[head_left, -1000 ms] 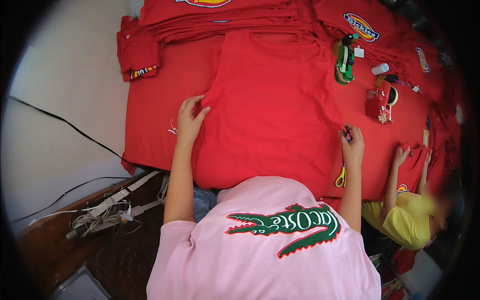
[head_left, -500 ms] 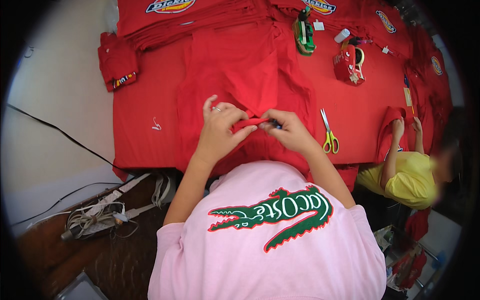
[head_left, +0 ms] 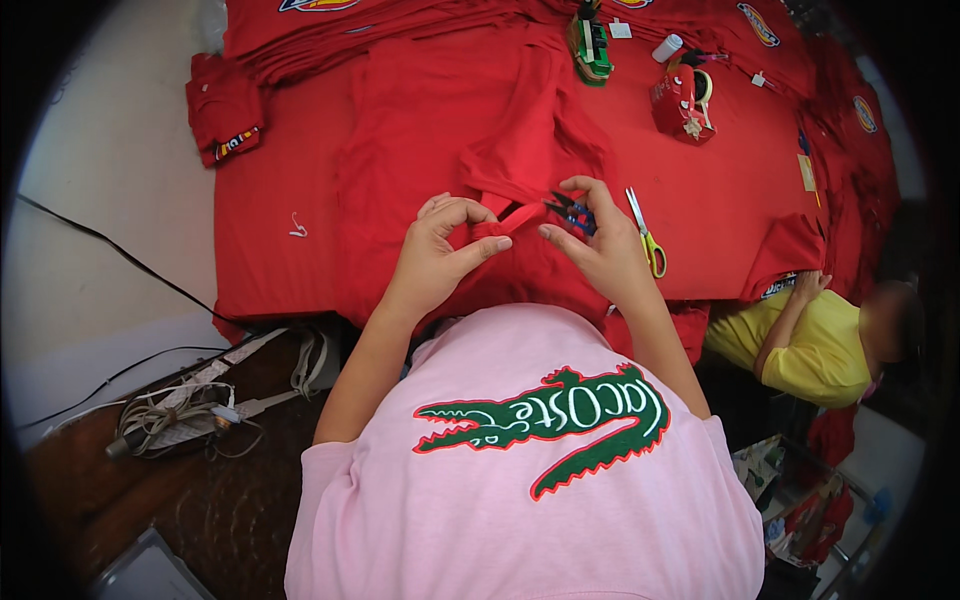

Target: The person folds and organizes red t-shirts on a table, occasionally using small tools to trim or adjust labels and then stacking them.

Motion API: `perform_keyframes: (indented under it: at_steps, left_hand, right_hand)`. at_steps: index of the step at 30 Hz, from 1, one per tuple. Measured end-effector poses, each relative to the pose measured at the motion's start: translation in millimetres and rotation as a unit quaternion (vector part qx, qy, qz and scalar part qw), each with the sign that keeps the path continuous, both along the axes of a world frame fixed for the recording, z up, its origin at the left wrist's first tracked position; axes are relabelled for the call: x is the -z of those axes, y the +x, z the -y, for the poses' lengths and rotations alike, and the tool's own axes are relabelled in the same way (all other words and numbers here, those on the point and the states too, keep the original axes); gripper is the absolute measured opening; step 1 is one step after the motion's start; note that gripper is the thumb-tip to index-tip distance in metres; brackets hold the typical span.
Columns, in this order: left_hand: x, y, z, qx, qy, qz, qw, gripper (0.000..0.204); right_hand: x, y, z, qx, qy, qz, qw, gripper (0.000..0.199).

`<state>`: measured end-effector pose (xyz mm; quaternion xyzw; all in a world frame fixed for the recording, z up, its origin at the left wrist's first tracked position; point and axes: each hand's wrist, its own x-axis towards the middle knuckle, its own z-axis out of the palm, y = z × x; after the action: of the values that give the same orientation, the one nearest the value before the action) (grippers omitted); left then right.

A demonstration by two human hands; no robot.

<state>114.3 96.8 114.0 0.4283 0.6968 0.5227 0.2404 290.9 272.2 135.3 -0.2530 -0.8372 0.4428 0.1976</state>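
Note:
A red garment lies spread on the red-covered table in front of me. My left hand pinches a folded edge of it between thumb and fingers. Just right of that edge, my right hand holds small blue thread snips, their dark blades apart and pointing left at the cloth. Part of the snips is hidden within my fingers. Yellow-handled scissors lie on the table beside my right hand.
Folded red garments are piled along the far side, and another lies far left. Green and red tape dispensers stand beyond the scissors. A person in yellow handles red cloth at the right. Cables are bundled lower left.
My right hand has come away from the cloth edge and opened up somewhat, exposing the snips. The garment's upper layer has shifted and bunched. The other person's hands have moved lower.

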Motion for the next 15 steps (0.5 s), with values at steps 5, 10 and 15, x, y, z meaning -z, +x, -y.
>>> perform_keyframes:
  at_steps: [5, 10, 15]
  left_hand:
    - [-10, 11, -5, 0.009, 0.006, -0.085, 0.996, 0.021]
    - [-18, 20, -7, 0.003, -0.002, -0.142, 0.990, 0.019]
    - [-20, 23, -9, -0.008, 0.014, -0.173, 0.985, 0.018]
  right_hand:
    - [-26, 11, 24, -0.076, -0.025, -0.051, 0.995, 0.028]
    - [-27, 9, 27, -0.077, 0.096, -0.050, 0.991, 0.026]
    - [-28, 7, 25, -0.089, 0.115, -0.037, 0.989, 0.023]
